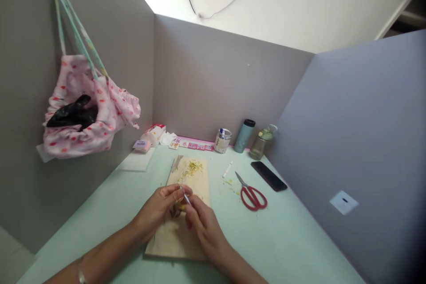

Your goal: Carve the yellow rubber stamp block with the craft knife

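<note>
Over a wooden board [166, 240], my two hands meet. My right hand [204, 226] is closed around a slim silver tool [185, 196], with its tip pointing at my left fingertips. My left hand [161, 204] is closed in a pinch on a small brown and yellow piece [176, 209], mostly hidden by the fingers; its exact kind does not show. Yellow-green shavings [195, 167] lie scattered on the far part of the board. To the right of the board are red-handled scissors [252, 196] and a short white stick [227, 169].
A dark phone [269, 176] lies at the right edge. Along the back stand a jar [222, 141], a teal tumbler [245, 136] and a green-lidded bottle [261, 144]. Tissues [155, 134] sit back left. A pink cloth bag [83, 115] hangs on the left partition.
</note>
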The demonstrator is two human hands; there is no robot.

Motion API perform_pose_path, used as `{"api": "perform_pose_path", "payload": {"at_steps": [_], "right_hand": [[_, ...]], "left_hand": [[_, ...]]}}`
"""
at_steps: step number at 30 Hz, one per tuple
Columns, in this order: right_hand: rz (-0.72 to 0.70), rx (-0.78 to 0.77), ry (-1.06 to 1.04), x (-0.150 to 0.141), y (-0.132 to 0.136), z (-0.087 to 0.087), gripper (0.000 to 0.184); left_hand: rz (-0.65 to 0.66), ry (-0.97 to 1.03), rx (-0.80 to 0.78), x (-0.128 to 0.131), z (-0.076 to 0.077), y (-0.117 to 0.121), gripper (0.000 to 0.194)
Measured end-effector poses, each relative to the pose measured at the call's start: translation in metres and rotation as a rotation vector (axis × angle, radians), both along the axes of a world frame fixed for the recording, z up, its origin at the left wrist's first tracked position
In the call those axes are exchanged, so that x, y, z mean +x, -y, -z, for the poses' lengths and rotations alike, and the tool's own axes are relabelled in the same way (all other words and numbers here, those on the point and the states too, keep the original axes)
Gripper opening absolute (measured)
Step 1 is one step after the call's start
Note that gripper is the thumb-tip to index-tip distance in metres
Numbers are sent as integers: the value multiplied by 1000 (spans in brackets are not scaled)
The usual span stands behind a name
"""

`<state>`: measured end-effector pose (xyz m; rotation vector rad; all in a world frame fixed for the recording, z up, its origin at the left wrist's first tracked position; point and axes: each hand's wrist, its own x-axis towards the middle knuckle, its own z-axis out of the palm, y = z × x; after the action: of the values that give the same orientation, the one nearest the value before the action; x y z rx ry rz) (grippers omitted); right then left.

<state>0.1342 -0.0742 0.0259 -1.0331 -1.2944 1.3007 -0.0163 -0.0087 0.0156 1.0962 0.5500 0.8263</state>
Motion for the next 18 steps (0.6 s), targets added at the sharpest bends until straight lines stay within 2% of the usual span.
{"api": "perform_pose_path", "payload": {"at_steps": [2,7,9,12,18], "right_hand": [[-35,-39,-31,1,2,-3,42],[-274,-177,-94,7,4,-9,46],[-284,-167,-94,7,4,-8,46],[-192,-90,-56,4,3,-5,44],[82,100,92,-2,4,1,38]], "left_hand": [[15,3,4,-2,0,-1,37],[118,9,26,-11,-12,0,45],[116,4,27,-12,-15,0,46],[51,6,19,-10,-12,0,42],[-58,10,-5,-3,-1,2,41]]}}
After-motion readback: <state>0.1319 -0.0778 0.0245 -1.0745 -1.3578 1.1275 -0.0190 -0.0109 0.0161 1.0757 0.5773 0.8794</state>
